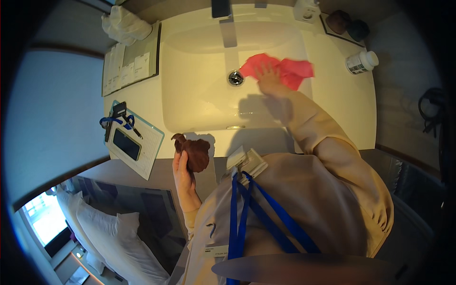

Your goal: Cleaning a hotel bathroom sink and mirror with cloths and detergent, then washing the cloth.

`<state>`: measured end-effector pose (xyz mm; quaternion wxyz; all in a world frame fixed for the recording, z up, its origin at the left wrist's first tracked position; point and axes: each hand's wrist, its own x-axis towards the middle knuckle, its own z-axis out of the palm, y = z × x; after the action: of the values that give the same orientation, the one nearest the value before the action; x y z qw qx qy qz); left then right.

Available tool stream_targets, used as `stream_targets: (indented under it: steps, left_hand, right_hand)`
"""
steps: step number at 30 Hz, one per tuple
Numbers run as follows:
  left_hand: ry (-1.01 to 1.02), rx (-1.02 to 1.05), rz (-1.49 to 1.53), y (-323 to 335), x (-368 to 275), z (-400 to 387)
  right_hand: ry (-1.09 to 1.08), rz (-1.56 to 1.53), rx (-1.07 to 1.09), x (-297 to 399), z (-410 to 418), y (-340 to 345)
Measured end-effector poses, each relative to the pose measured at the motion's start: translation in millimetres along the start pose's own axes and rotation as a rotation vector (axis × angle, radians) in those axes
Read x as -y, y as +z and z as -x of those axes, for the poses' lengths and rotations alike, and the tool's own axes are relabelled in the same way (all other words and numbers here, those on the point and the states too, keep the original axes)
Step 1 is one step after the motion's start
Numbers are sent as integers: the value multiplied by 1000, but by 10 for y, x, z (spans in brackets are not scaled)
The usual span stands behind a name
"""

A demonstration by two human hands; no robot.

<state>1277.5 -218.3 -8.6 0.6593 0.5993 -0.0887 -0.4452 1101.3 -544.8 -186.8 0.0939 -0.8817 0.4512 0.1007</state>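
My right hand lies spread on a pink cloth, pressing it against the right inner side of the white washbasin. The cloth's left end is beside the metal drain. Near the basin's front left, over the counter's front edge, my left hand holds a crumpled brown cloth, thumb on top. The dark faucet is at the basin's far side. A blue lanyard with badge holders hangs in front of my chest.
A clipboard with paper, phone and pen sits at the counter's left front. Behind it are a tray of packets and a white crumpled bag. Rightward stand a white bottle, dispenser and two dark cups.
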Motion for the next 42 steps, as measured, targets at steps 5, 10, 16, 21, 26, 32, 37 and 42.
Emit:
stream_targets:
  steps: [5, 10, 16, 21, 26, 32, 37, 42]
  left_hand:
    - [-3, -183, 191, -588, 86, 315]
    - [-24, -203, 236, -921, 142, 318]
    - [-136, -418, 298, -1173, 269, 331]
    - [-153, -528, 317, -1415, 316, 303]
    - [-142, -581, 459, -1618, 395, 194]
    - [-178, -413, 467, -1776, 367, 153]
    - [-209, -408, 368, -2013, 521, 196]
    - [-314, -626, 387, -2206, 748, 139]
  right_hand:
    - [-616, -23, 192, 970, 485, 23]
    - [-704, -911, 460, 574, 124, 226]
    - [-66, -39, -766, 227, -357, -311]
    - [-567, -416, -621, 1252, -104, 70]
    - [-749, -973, 59, 1352, 508, -9]
    - [-84, -758, -195, 308, -179, -202]
    - [-233, -25, -371, 863, -172, -35]
    - [-907, -87, -245, 1086, 125, 62]
